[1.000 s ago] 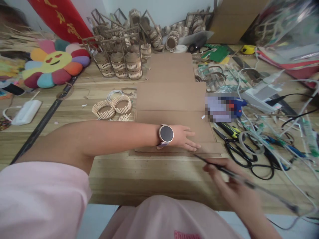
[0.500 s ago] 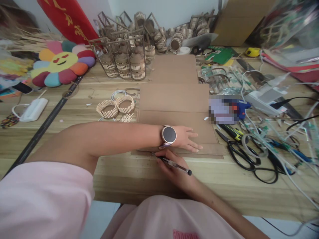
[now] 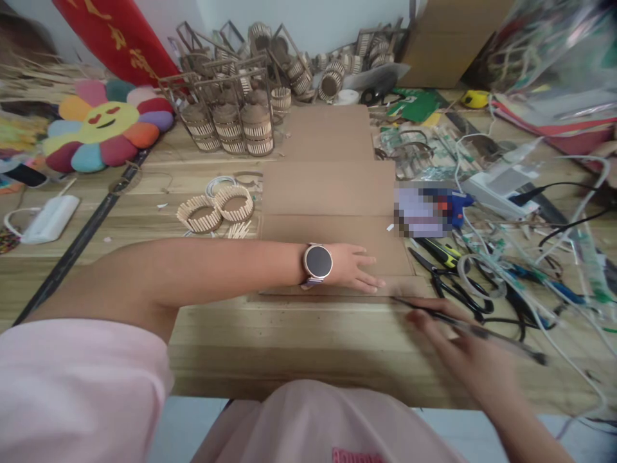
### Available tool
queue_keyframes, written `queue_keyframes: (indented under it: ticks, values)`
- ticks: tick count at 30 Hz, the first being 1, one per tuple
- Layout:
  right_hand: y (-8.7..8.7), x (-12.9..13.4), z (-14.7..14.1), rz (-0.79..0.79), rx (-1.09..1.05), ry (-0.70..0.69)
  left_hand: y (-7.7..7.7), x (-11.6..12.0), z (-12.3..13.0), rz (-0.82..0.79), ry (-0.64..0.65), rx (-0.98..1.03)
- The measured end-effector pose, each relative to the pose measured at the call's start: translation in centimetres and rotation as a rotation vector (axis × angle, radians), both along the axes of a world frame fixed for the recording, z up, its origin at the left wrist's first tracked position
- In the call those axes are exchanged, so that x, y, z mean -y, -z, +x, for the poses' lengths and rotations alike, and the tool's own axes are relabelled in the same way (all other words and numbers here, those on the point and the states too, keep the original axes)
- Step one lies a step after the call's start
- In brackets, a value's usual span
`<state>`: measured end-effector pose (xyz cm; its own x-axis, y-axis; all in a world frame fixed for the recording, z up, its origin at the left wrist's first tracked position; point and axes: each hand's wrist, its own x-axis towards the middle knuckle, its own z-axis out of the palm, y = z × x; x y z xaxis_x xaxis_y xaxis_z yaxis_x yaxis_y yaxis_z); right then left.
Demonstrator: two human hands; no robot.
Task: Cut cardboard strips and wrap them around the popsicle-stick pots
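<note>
Illumination is moderate, soft and diffuse; source direction cannot be determined. A faint shadow darkens the front of the bench point(image 3: 289, 360). The right grip point(image 3: 465, 350) and its pen point(image 3: 511, 343) are blurred. Wide-angle distortion stretches the outer edges. Clear plastic point(image 3: 569, 58), upper right, appears smeared, with pale highlights. A pixelated block point(image 3: 421, 209) masks detail beside the cardboard point(image 3: 328, 186).

We look out from the wearer's own head through one camera, facing forward and steeply down onto the surface point(image 3: 289, 350). The shirt point(image 3: 308, 424) is nearest us, filling the bottom middle. We see the left hand point(image 3: 354, 265) close, just right of centre, and the right hand point(image 3: 457, 347) closer, at lower right. Farther off, our view crosses the surface to the wall point(image 3: 318, 22) along the top edge, taking in a wide sweep sideways.
</note>
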<state>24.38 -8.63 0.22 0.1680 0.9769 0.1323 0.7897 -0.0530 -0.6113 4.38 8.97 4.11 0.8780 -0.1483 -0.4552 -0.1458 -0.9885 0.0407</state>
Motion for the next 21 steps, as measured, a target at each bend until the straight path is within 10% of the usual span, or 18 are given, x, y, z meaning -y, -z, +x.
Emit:
queue_keyframes:
  ticks: [5,13,21]
  values:
    - [-1.9,2.4,4.6,-0.014,0.183,0.247,-0.6,0.1,0.0,-0.070,-0.079,-0.024]
    - [2.6,-4.6,0.7,0.296,0.260,-0.386,0.3,-0.4,-1.5,-0.050,-0.077,0.134]
    - [4.1,-5.8,1.7,0.262,0.238,-0.473,0.9,0.1,-12.8,-0.035,-0.539,0.327]
